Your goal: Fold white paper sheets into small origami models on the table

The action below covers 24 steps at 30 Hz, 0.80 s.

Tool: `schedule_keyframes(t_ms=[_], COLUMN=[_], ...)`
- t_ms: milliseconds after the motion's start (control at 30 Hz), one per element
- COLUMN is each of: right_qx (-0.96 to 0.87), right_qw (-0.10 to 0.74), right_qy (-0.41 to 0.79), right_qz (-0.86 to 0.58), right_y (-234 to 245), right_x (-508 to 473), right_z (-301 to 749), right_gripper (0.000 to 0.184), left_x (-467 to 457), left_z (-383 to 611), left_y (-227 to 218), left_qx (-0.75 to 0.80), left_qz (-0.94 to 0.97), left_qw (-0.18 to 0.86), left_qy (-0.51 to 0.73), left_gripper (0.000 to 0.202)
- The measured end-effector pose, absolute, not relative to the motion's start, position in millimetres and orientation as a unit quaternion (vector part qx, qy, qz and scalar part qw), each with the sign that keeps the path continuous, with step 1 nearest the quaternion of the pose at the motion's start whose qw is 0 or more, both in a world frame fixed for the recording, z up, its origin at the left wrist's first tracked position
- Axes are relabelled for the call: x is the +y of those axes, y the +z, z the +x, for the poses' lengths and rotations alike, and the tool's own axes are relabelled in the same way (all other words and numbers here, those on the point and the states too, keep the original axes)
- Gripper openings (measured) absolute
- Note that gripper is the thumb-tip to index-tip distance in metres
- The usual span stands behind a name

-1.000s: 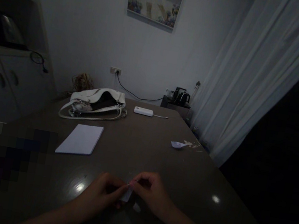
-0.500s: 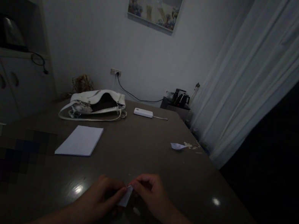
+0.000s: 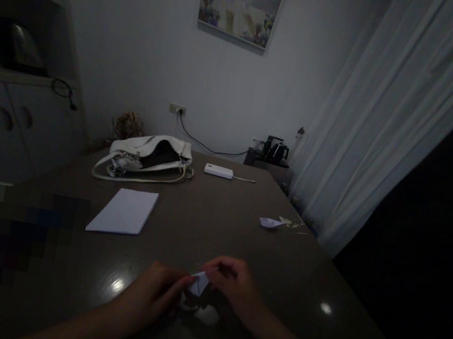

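Between my two hands, just above the dark table (image 3: 183, 214), is a small folded piece of white paper (image 3: 200, 283). My left hand (image 3: 154, 291) pinches its left edge between thumb and fingers. On the other side, my right hand (image 3: 234, 288) grips the upper right corner with its fingertips. A crease line runs down the paper's face. Farther off to the right lies a small folded paper shape (image 3: 270, 223), pointed at one end. A stack of white paper sheets (image 3: 125, 212) rests left of centre, beyond my left hand.
A white handbag (image 3: 150, 157) with its strap lies at the back left of the table. A white power bank (image 3: 218, 171) with a short cable is at the back. Small scraps (image 3: 290, 223) lie near the right edge. Black kettles (image 3: 276, 150) stand beyond the table.
The paper was a narrow upright strip; now it is lifted slightly and shows a wider, creased, angular face. My right hand has shifted a little outward. The view has moved slightly.
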State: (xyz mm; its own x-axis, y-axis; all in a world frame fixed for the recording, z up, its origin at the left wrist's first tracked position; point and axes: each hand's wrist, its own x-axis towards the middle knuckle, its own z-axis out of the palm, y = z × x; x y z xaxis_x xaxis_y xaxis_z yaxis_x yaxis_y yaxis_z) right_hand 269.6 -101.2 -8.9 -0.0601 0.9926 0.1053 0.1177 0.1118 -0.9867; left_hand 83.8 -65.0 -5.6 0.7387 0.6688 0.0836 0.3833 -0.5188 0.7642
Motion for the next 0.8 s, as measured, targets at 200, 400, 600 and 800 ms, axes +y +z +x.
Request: schedule_keyframes(t_ms=[200,400,600,800], right_qx=[-0.603,-0.613,-0.582,-0.604], right_qw=[0.457,0.466,0.472,0.420], right_qy=[0.442,0.428,0.460,0.497], right_qz=[-0.482,-0.473,-0.477,-0.460], right_y=[-15.1,-10.5,-9.9,-13.2], right_x=[-102.9,-105.1,-106.0,-104.9], right_z=[267.5,268.5,266.4,265.8], right_gripper=[0.024,0.021,0.026,0.033], left_x=[-68.8,-68.0,-65.6,-65.3], left_z=[83.5,82.5,81.7,82.7], left_y=[-5.2,-4.3,-8.9,-1.9], left_qx=[0.288,0.279,0.296,0.331], left_qz=[0.856,0.850,0.841,0.824], left_qw=[0.392,0.413,0.412,0.413], left_qy=[0.175,0.171,0.187,0.204], left_gripper=[0.049,0.053,0.056,0.056])
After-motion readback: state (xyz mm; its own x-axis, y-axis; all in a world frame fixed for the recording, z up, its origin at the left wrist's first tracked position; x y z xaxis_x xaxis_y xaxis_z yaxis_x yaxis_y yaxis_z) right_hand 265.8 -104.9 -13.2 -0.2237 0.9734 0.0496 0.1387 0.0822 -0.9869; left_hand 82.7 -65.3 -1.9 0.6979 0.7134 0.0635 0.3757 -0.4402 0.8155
